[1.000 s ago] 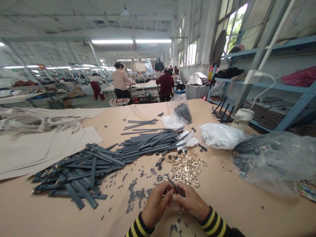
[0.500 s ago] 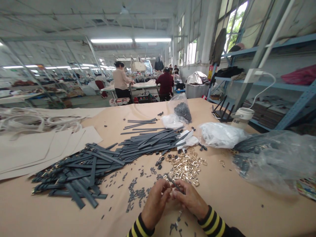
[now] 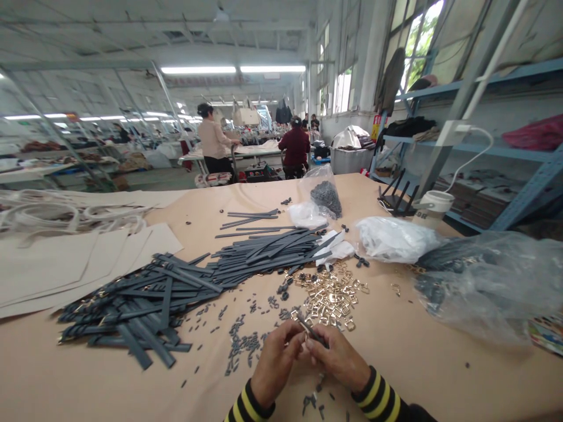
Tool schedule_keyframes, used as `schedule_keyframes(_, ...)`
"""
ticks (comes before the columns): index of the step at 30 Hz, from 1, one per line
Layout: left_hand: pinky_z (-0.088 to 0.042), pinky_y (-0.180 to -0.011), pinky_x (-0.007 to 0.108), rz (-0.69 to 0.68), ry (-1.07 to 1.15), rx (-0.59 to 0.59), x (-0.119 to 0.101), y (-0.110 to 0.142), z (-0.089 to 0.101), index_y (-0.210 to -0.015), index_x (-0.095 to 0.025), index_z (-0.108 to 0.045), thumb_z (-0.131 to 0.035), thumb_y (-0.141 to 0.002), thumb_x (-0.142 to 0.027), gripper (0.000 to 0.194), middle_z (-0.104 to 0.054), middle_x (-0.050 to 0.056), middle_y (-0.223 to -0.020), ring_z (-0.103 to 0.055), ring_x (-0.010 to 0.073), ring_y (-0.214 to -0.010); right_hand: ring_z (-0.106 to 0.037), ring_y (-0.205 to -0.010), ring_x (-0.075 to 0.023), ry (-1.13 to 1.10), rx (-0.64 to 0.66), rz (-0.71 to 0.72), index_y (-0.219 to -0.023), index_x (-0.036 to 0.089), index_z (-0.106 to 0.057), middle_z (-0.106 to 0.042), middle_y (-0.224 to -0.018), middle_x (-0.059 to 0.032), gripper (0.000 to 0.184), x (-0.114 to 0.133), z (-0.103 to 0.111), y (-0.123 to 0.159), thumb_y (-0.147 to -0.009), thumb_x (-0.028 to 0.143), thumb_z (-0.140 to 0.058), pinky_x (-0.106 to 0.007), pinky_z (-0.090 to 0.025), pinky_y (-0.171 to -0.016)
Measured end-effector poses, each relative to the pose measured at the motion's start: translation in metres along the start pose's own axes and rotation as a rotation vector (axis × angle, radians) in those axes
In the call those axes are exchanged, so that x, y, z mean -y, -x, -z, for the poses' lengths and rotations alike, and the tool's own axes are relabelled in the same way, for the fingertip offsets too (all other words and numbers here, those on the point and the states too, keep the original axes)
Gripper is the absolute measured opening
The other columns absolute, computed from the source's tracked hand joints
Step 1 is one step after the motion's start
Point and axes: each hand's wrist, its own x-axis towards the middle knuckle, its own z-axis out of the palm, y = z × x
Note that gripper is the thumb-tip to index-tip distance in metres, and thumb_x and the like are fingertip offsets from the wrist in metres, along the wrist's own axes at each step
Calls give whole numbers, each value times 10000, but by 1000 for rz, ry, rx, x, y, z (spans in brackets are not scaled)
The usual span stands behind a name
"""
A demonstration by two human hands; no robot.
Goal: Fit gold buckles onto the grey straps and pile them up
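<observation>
Just in front of me, over the table, my left hand (image 3: 281,358) and my right hand (image 3: 338,356) meet at the fingertips. A dark grey strap (image 3: 311,329) slants out of my right hand, its fingers closed round it. My left thumb and fingers are pinched together beside the strap; a tiny light or gold glint shows there, too small to make out. Beyond the hands lies a heap of gold-coloured metal buckles (image 3: 332,296). Small dark grey pieces (image 3: 246,343) are scattered to their left, and a few more (image 3: 311,403) lie nearer me.
Piles of dark straps (image 3: 268,252) and finished-looking straps with metal ends (image 3: 141,310) cover the middle and left. Beige sheets (image 3: 39,269) lie far left. Plastic bags (image 3: 396,239), a router (image 3: 398,199) and a white container (image 3: 435,205) stand right. People (image 3: 214,140) work beyond.
Both hands stay in nearly the same place, with small finger movements around the strap. In the background, a person at the left has moved mostly out of sight behind the tables.
</observation>
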Motion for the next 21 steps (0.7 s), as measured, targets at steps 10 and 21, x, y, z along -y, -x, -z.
schedule_keyframes(10, -414, -513, 191, 40, 170, -103, -9, -2, 13, -714, -126, -598, -615, -699, -321, 197, -555, 3, -642, -489, 98, -575, -394, -423, -61, -69, -17, -28, -861, 156, -555, -535, -576, 39, 242, -5, 5, 5, -822, 379, -471, -177, -301, -420)
schedule_keyframes(21, -407, -463, 101, 281, 753, -15, -14, 2, 14, -707, -120, -533, -659, -692, -226, 165, -494, -35, -567, -452, 23, -485, -374, -366, -25, -293, 157, -40, -837, 137, -545, -558, -549, 33, 307, -3, 12, 10, -760, 434, -560, -145, -253, -365)
